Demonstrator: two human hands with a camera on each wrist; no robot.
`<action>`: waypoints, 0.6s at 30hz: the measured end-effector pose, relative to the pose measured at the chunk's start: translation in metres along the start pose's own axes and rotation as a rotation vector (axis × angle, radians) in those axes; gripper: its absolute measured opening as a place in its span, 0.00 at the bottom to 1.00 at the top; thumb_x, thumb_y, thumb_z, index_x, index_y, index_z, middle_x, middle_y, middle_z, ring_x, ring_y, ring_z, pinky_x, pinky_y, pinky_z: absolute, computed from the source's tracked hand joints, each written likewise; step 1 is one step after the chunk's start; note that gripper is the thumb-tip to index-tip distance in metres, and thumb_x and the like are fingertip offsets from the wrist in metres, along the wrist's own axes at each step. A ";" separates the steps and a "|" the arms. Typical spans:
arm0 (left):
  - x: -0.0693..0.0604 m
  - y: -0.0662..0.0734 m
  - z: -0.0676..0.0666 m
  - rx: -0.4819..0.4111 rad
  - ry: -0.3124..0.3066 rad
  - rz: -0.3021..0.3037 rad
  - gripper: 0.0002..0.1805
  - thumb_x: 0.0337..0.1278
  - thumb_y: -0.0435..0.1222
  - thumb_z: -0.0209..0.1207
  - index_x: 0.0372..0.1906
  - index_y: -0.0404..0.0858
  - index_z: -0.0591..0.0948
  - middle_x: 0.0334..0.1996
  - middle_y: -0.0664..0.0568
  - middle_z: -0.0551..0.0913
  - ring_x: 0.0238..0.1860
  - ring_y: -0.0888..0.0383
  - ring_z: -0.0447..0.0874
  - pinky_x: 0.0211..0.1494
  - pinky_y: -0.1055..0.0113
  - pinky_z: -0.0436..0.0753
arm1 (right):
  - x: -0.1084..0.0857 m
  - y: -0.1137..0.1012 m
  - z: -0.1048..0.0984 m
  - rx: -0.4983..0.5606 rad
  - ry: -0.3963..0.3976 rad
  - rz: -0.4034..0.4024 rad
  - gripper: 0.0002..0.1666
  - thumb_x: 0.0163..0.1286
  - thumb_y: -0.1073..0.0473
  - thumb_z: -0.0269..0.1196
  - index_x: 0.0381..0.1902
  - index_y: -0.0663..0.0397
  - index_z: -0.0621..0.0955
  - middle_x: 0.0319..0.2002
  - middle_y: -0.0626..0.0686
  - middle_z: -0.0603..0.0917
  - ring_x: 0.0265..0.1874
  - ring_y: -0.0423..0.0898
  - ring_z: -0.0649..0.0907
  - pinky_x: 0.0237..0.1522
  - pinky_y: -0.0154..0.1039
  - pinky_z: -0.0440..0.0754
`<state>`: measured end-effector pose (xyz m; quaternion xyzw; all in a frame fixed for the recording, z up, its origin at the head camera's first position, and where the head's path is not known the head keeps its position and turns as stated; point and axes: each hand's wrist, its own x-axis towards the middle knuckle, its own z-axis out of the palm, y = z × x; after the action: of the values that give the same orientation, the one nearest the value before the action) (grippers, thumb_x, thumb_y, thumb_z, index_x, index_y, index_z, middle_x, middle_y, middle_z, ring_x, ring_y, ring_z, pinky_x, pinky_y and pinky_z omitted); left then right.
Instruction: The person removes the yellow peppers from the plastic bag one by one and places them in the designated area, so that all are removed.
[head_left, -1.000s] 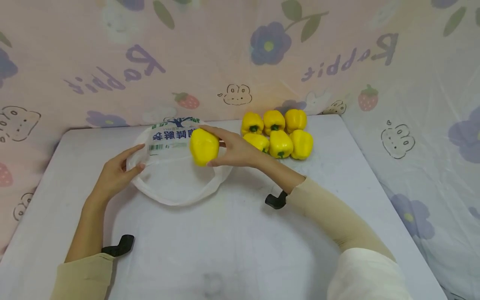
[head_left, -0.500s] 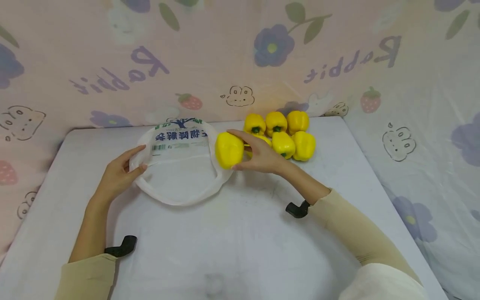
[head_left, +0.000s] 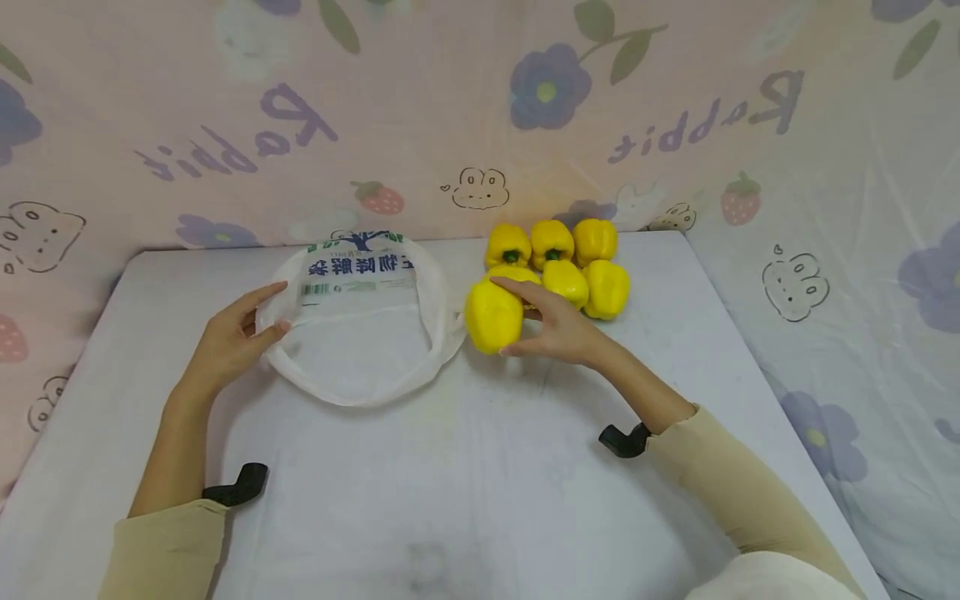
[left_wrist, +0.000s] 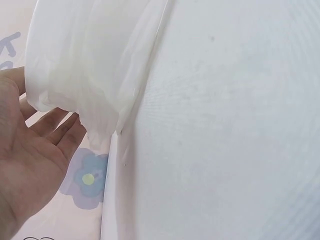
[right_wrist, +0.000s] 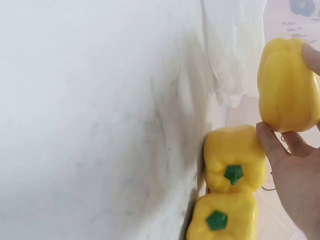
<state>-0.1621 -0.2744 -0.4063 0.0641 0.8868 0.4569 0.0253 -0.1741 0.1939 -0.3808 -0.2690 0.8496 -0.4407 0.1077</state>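
Note:
A white plastic bag (head_left: 367, 392) stands on the table with its wide mouth spread and dark blue lettering on the far inner side. My left hand (head_left: 236, 337) holds the bag's left rim between thumb and fingers; in the left wrist view, fingers of the left hand (left_wrist: 37, 155) lie against the thin plastic. Just right of the bag, my right hand (head_left: 558, 325) grips a yellow bell pepper (head_left: 493, 317) above the table. In the right wrist view that held pepper (right_wrist: 285, 90) is raised beside two others. Several yellow bell peppers (head_left: 564, 285) sit in two rows behind the right hand.
The white table (head_left: 450, 492) ends at a fabric backdrop (head_left: 420, 108) printed with flowers and rabbits. Peppers stand close to the table's back edge, right of the bag. Black curved pieces (head_left: 624, 440) stick out at both wrists.
My right hand has moved right and slightly nearer with the pepper, from over the bag's mouth to beside the bag. The left hand stays on the left rim.

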 end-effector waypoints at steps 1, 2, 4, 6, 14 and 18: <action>0.000 0.000 0.000 -0.003 -0.003 -0.001 0.35 0.67 0.40 0.61 0.76 0.44 0.63 0.72 0.31 0.61 0.59 0.34 0.72 0.40 0.89 0.74 | -0.003 0.001 0.000 0.003 0.000 0.007 0.57 0.52 0.53 0.79 0.76 0.36 0.62 0.73 0.44 0.64 0.70 0.44 0.66 0.68 0.47 0.70; 0.000 0.000 0.000 -0.005 -0.005 -0.002 0.35 0.67 0.40 0.61 0.76 0.44 0.63 0.72 0.31 0.61 0.60 0.33 0.72 0.40 0.89 0.74 | -0.006 0.002 0.000 0.009 -0.001 0.009 0.57 0.52 0.54 0.79 0.76 0.37 0.62 0.73 0.45 0.64 0.70 0.44 0.67 0.68 0.48 0.71; 0.000 0.000 0.001 -0.005 -0.008 -0.002 0.36 0.67 0.40 0.61 0.76 0.44 0.63 0.73 0.31 0.60 0.61 0.32 0.71 0.41 0.90 0.73 | -0.012 0.004 0.000 0.019 -0.001 0.009 0.57 0.52 0.55 0.79 0.76 0.38 0.62 0.73 0.46 0.65 0.70 0.45 0.67 0.68 0.49 0.71; 0.000 0.000 0.001 -0.010 -0.010 0.004 0.36 0.67 0.40 0.61 0.76 0.43 0.63 0.73 0.31 0.60 0.61 0.33 0.71 0.41 0.89 0.73 | -0.018 0.005 0.000 0.021 -0.003 0.016 0.57 0.52 0.56 0.79 0.76 0.39 0.63 0.73 0.46 0.64 0.70 0.46 0.67 0.67 0.51 0.71; 0.000 0.002 0.001 0.018 0.004 0.028 0.35 0.68 0.40 0.61 0.76 0.43 0.64 0.72 0.31 0.61 0.59 0.33 0.71 0.40 0.90 0.72 | -0.036 0.014 -0.005 -0.001 0.006 0.026 0.56 0.53 0.52 0.79 0.76 0.37 0.63 0.74 0.45 0.64 0.69 0.47 0.68 0.65 0.52 0.74; 0.000 0.002 0.002 0.019 -0.005 0.011 0.35 0.68 0.41 0.61 0.76 0.44 0.63 0.72 0.31 0.60 0.58 0.35 0.72 0.39 0.89 0.73 | -0.043 0.019 -0.004 -0.017 -0.004 0.026 0.57 0.52 0.51 0.79 0.76 0.40 0.64 0.73 0.47 0.66 0.67 0.48 0.70 0.62 0.52 0.76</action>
<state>-0.1616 -0.2715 -0.4063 0.0701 0.8907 0.4485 0.0243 -0.1472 0.2294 -0.3958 -0.2599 0.8565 -0.4314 0.1129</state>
